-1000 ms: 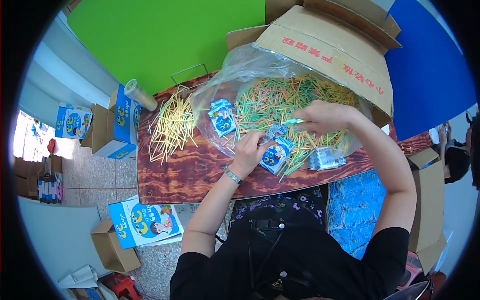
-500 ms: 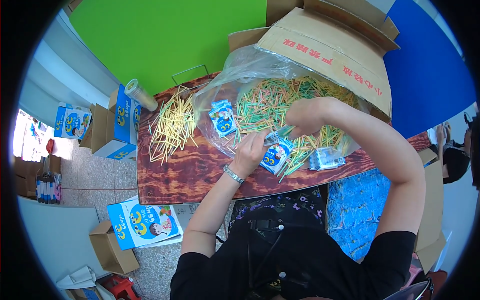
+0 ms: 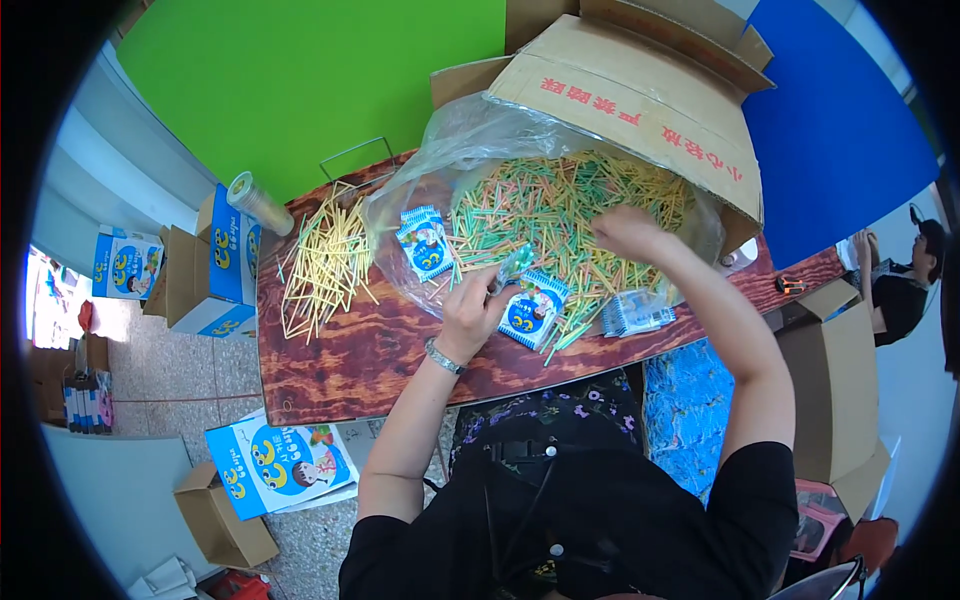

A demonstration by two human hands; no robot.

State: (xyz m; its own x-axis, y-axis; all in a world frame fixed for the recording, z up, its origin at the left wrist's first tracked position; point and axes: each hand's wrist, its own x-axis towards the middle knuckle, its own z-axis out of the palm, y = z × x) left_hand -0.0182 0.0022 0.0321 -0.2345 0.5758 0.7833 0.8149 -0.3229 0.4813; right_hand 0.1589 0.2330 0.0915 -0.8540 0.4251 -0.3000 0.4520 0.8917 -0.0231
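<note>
Left hand (image 3: 478, 305) pinching a small blue-and-white packet (image 3: 531, 310) at the near edge of the clear plastic bag (image 3: 440, 160) — packet tilted, resting on the wooden tabletop (image 3: 340, 365). Right hand (image 3: 622, 232) curled, fingers sunk into the heap of green, orange and yellow sticks (image 3: 540, 205) inside the bag. Second packet (image 3: 423, 243) lying left of the heap — separate pile of yellow sticks (image 3: 325, 262) farther left.

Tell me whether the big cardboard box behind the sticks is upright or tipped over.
Tipped over. The cardboard box lies on its side, its mouth facing the person, and its clear plastic liner spills coloured sticks onto the table.
</note>
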